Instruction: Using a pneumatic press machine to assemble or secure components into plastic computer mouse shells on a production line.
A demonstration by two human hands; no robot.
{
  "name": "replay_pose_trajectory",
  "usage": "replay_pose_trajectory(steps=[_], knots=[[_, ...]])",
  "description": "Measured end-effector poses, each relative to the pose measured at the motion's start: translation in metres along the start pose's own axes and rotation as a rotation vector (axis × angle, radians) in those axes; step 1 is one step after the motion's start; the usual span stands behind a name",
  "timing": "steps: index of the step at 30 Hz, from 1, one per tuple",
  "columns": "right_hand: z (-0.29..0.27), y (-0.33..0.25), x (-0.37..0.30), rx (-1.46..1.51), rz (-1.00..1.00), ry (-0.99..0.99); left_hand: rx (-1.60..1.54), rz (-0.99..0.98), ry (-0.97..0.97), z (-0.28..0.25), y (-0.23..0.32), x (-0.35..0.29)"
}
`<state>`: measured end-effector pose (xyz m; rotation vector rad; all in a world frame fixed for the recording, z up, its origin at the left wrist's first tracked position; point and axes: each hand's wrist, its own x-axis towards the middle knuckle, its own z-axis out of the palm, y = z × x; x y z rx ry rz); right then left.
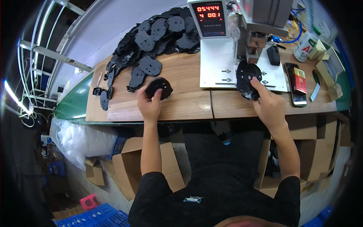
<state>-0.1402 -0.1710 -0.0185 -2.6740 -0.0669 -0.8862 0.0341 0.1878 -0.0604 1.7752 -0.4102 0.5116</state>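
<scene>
My left hand (149,104) grips a black plastic plate (160,87), flat and rounded with small holes, lifted over the wooden table. Thumb on top, fingers beneath its left edge. At the machine, my right hand (269,106) pinches the near right edge of another black plastic part (247,77), longer and with slots. Its far end lies under the metal press head (254,49), above the white base plate (215,60). Whether that part touches the base plate, I cannot tell. Left of the machine, a heap of similar black plates (155,32) spreads over the table.
A display box (209,30) with red digits stands by the press. To the right lie a phone (298,101), a red pack (300,80) and a white bottle (305,47). A black cable (211,102) crosses the wooden table (185,106). Cardboard boxes (130,160) stand below.
</scene>
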Motion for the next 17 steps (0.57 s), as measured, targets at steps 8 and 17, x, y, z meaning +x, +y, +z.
replay_pose_trajectory(steps=[8,17], knots=[[0.000,0.001,-0.002,-0.026,0.009,-0.032,0.401,0.455,-0.640,0.029,0.059,-0.014],[0.004,0.004,-0.003,-0.003,0.008,-0.003,0.732,0.125,-0.746,-0.018,0.034,-0.006]])
